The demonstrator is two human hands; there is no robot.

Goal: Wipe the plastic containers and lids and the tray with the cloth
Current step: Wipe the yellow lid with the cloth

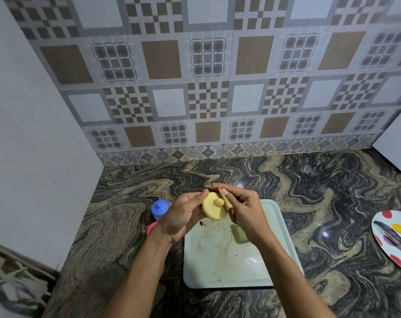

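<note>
At the centre of the frame, just above the far edge of the tray (284, 244), both hands meet around a round yellow lid (212, 210) with a small knob on top. The left hand (183, 216) grips the lid from the left, thumb curled over its upper rim and fingers behind it, so the knobbed face is turned up towards the camera. The right hand (246, 212) pinches a folded brown cloth (228, 203) and presses it against the lid's right edge, beside the knob. The lid is held in the air, clear of the tray.

The tray is pale, rectangular with rounded corners, and lies flat on the swirled dark-and-tan stone worktop (332, 191) in the lower middle of the frame. Brown smears and specks mark its surface, mostly in the upper left part under the hands. A small pale green piece (239, 236) rests on the tray, partly hidden by the right wrist; what it is cannot be told.

Left of the hands, a container with a blue knobbed lid (159, 207) stands on the worktop, and just below it a pink item (152, 227) shows behind the left wrist. At the right edge of the frame lies a white plate (383, 218) with coloured spots, with a dark utensil (393, 241) across it. A patterned tiled wall (206, 88) fills the upper frame.
</note>
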